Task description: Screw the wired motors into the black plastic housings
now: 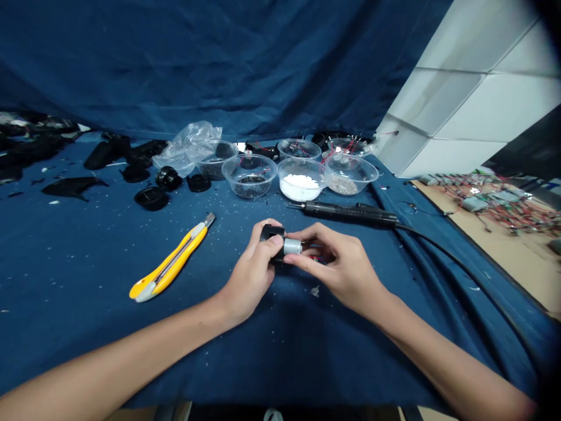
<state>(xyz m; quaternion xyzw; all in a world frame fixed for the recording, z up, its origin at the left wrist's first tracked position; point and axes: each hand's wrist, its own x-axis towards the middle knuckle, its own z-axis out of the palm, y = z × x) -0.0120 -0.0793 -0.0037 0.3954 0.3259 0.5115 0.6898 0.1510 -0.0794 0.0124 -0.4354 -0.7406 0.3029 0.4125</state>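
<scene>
Pinching the black plastic housing (270, 233) between thumb and fingers, our left hand (249, 269) meets our right hand (337, 263), whose thumb and forefinger pinch the small silver DC motor (292, 246), its end against the housing, above the blue cloth (87, 280). Red wires (318, 255) show beyond the motor, partly hidden by that hand. The soldering iron (350, 214) lies just ahead; the yellow utility knife (170, 261) lies farther left. Caution: we judge that uneven pressure could misalign the motor, and a sharp tug could strain the wires.
</scene>
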